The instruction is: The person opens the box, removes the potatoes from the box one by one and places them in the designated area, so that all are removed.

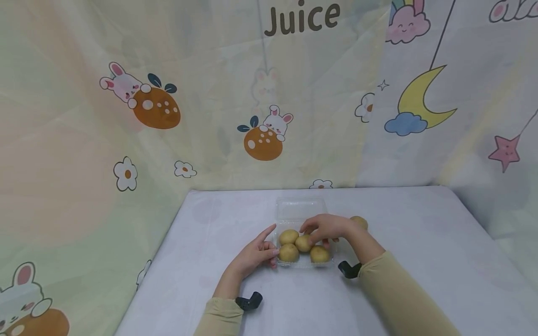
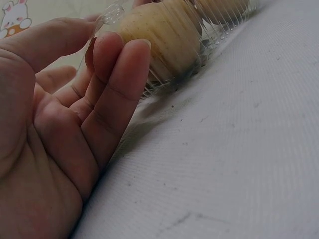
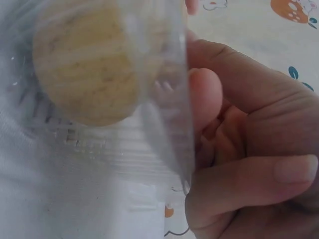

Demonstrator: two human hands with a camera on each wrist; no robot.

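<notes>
Our left arm (image 1: pixel 222 315) reaches forward, its left hand (image 1: pixel 252 255) with index finger (image 1: pixel 266 232) extended, thumb (image 1: pixel 271 253) apart and other fingers bent. Our right arm (image 1: pixel 405 294) slants inward, the right hand (image 1: pixel 327 227) arched, fingers (image 1: pixel 306 226) curled downward.

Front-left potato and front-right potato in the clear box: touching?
Apart. The head view shows a gap, with clear box between the front-left potato and the front-right potato.

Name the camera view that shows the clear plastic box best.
The head view: it takes in the clear plastic box, open lid and potatoes, though the right hand hides part. The left wrist view shows only some ridged wall and rim; the right wrist view, one hazy end close up, a potato behind it.
</notes>
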